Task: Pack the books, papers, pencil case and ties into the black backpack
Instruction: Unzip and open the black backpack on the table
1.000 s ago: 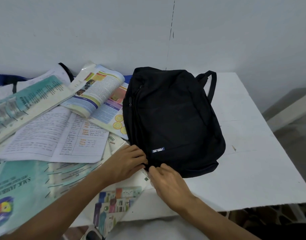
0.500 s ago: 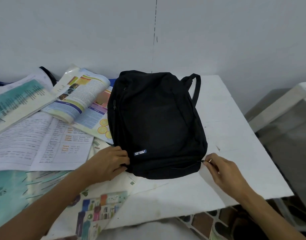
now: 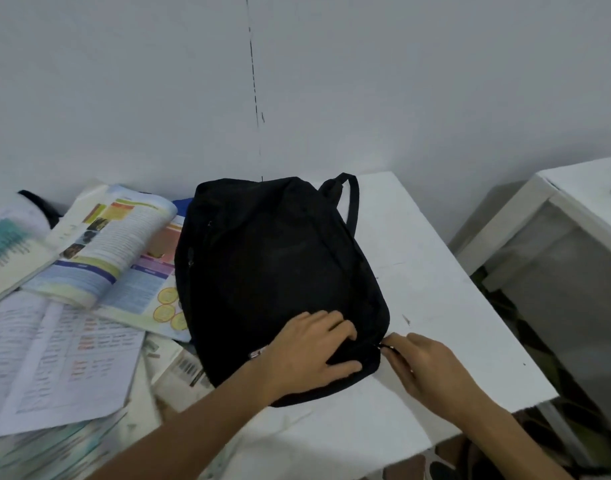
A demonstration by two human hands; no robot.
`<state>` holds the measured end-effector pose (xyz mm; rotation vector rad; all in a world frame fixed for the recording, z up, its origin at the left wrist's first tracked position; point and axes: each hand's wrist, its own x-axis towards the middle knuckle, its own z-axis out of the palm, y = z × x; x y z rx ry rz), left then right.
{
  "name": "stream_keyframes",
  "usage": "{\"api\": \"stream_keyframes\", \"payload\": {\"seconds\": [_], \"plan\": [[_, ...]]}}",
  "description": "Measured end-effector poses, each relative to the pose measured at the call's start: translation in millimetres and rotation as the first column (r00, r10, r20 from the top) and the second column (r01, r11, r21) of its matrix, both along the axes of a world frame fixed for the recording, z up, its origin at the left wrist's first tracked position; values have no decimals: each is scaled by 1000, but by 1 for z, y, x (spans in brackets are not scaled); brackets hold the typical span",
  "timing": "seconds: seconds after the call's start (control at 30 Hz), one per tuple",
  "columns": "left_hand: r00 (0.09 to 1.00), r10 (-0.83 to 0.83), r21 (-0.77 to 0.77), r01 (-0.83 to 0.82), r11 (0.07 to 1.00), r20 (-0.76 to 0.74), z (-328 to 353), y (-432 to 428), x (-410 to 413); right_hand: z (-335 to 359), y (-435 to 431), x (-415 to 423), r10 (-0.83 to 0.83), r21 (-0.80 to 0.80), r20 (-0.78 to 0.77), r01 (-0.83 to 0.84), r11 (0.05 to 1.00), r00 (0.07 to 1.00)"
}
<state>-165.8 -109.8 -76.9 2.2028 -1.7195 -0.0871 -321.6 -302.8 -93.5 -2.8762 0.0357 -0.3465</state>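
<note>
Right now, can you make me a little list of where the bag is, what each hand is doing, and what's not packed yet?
Bag: black backpack lying flat on the white table
Left hand: holds the backpack's near corner
Right hand: pinches the zipper pull at that corner
Not packed: open book and papers, left of the bag
Pencil case, ties: cannot tell

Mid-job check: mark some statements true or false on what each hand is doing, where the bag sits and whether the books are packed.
1. The black backpack lies flat on the white table. True.
2. The left hand holds the backpack's near end. True.
3. The right hand lies idle on the table. False: it pinches the zipper pull at the backpack's near corner.
4. The open books are inside the backpack. False: they lie on the table, left of it.
</note>
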Motion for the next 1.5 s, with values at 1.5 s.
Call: {"api": "stream_keyframes", "payload": {"seconds": [1.5], "plan": [[739, 43, 20, -40, 999, -672, -15, 5, 27, 13, -82, 178, 95, -374, -296, -207, 904, 950]]}}
